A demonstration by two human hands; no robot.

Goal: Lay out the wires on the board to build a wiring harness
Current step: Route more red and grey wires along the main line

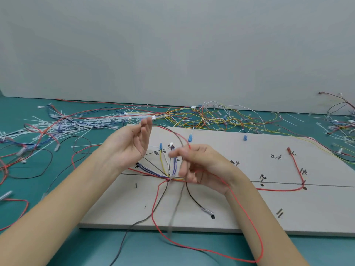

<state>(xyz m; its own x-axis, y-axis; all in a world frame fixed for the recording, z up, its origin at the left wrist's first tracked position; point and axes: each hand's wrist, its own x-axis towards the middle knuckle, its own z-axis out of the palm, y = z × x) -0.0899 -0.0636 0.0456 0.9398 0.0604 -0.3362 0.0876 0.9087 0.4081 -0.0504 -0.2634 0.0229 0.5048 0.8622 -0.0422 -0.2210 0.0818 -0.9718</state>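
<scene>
Both hands are raised above the board, forearms reaching in from the lower corners. The left hand is turned palm toward the right, fingers nearly straight and pointing up, thumb apart — it holds nothing that can be made out, though a red wire arcs close past its fingertips. The right hand sits lower and just right of it, fingers loosely curled and blurred; the red wire passes through them, so it seems to pinch that wire, but the blur leaves the grip uncertain. From there the red wire drops beside the right wrist and sweeps in a wide loop over the board's near edge onto the teal tabletop.

On the board, a bundle of wires fans out from one junction under the hands: yellow, white and purple strands run up toward blue connectors, black ones trail toward the viewer. A second red wire lies routed along the drawn line at right. Loose wires and white cable ties litter the tabletop behind.
</scene>
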